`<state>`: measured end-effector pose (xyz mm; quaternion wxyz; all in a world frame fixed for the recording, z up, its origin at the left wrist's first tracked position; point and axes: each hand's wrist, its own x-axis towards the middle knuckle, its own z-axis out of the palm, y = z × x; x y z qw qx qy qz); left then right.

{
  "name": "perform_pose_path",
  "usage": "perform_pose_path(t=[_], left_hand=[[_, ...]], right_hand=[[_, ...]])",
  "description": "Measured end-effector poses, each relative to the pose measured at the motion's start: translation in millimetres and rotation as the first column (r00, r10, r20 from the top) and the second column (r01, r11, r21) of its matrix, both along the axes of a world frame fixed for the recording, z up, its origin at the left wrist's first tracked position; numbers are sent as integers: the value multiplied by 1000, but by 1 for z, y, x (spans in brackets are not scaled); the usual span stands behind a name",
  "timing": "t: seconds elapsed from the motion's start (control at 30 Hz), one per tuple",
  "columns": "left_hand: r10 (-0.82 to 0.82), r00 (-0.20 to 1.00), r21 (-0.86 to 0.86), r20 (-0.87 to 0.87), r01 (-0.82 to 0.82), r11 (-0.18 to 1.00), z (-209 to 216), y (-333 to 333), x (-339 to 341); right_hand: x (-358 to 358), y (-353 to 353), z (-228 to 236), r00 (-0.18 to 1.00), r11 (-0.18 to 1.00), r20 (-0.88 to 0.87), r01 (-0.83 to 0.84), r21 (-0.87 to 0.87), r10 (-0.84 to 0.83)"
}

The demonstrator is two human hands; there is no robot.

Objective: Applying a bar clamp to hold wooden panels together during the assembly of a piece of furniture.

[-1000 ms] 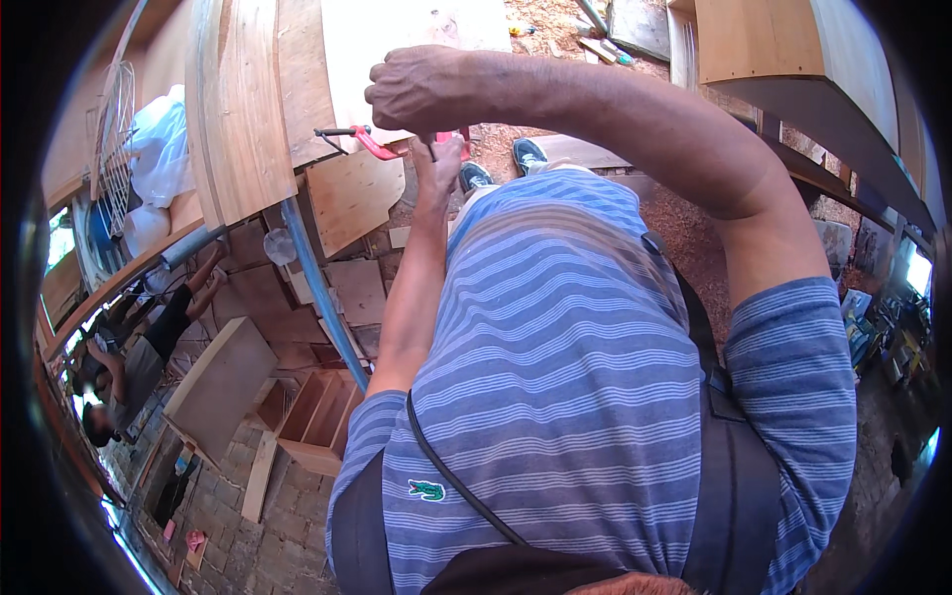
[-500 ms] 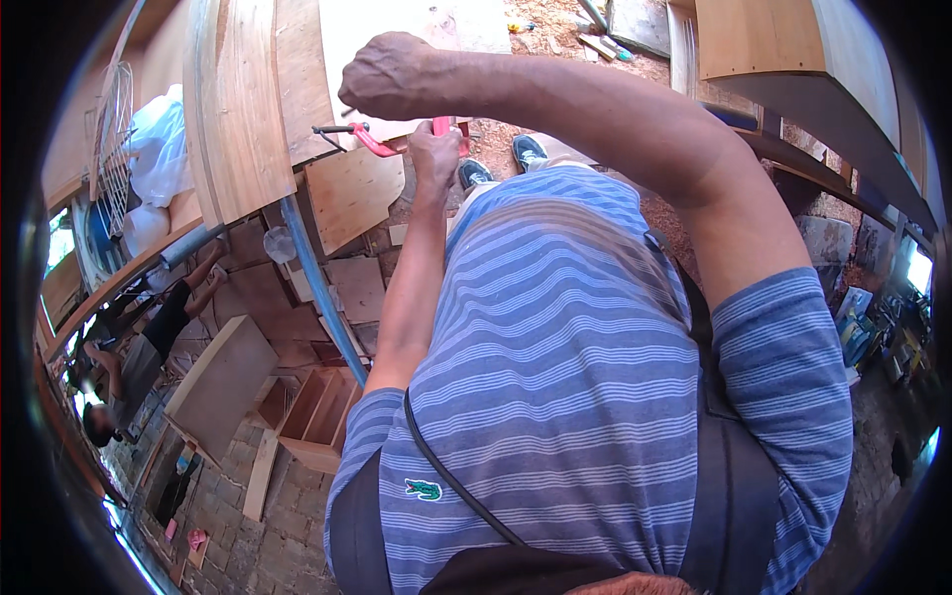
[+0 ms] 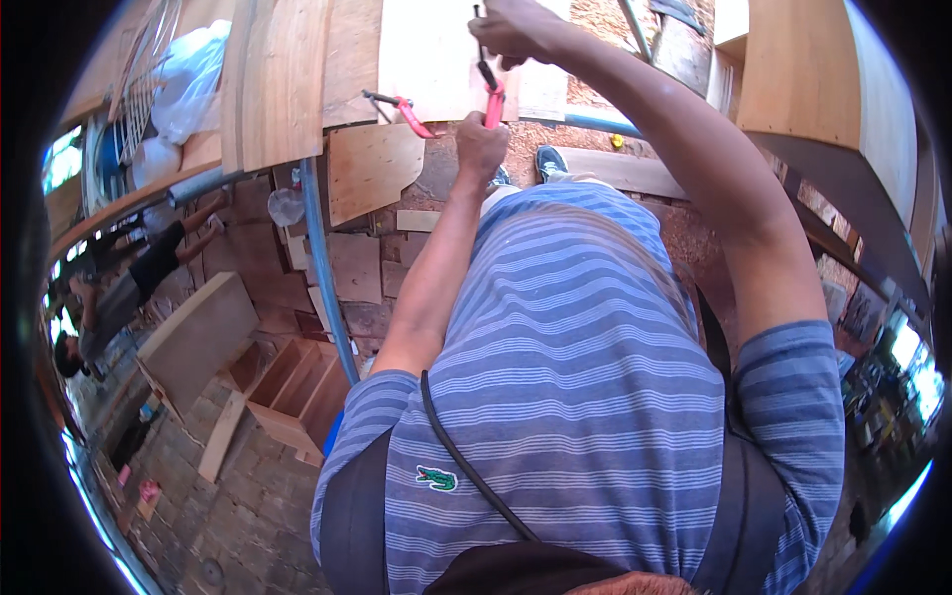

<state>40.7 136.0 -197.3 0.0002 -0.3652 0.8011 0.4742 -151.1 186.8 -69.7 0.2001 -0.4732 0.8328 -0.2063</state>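
Note:
My left hand (image 3: 483, 147) is closed around the red frame of a C-clamp (image 3: 495, 103) at the front edge of the wooden work surface. The clamp's black screw points up and away from me. At its far end my right hand (image 3: 518, 32) is closed by the thin handle bar, its fingers curled and partly hidden. To the left, a second red C-clamp (image 3: 414, 118) with a black screw sits on the edge of the boards, touched by neither hand. A pale panel (image 3: 426, 55) lies on the work surface beside the hands.
Wooden boards (image 3: 273, 89) lie at the left, above a blue metal leg (image 3: 327, 268). A wooden cabinet (image 3: 803, 69) stands at the far right. Below left are a drawer-like wooden box (image 3: 288, 397) and a leaning panel (image 3: 198, 337). Another person (image 3: 129, 283) is at the far left.
My right hand has moved away and to the right, from a fist over the panel to the clamp's screw. My left hand has shifted right with the red clamp, whose screw now shows.

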Motion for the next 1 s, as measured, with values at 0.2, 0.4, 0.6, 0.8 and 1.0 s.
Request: perform_pose_path(t=[0.2, 0.4, 0.6, 0.8, 1.0], left_hand=[[20, 998, -33, -59, -22, 999, -9, 11, 1], [29, 999, -66, -43, -32, 997, -1, 14, -1], [26, 999, -50, -45, -28, 998, 0, 14, -1], [41, 998, -13, -45, -41, 999, 3, 15, 2], [47, 995, -56, -83, -52, 997, -4, 17, 1]], right_hand=[[10, 32, 47, 803, 769, -521, -519, -375, 288], [-3, 34, 26, 727, 852, -519, -523, 7, 450], [-5, 30, 28, 688, 782, -551, -615, -97, 473], [30, 41, 32, 846, 929, -405, -370, 23, 347], [57, 35, 36, 987, 999, -159, 32, 12, -30]])
